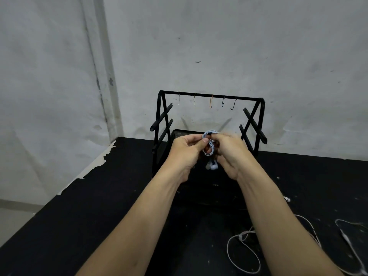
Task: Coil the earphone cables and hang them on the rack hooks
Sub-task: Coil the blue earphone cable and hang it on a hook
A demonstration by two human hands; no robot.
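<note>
Loose white cables lie on the black bench nearest the viewer, not yet coiled. Farther off, left hand and right hand both pinch a pale blue earphone coil in front of the rack, below its five bare hooks. Loosening either pinch would likely let the loops spring apart; its earbuds dangle underneath

head cam | looks forward-down | close over table | faces wall

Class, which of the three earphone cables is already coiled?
The blue cable, held by both hands in front of the rack; the two white cables lie loose on the table.
</note>
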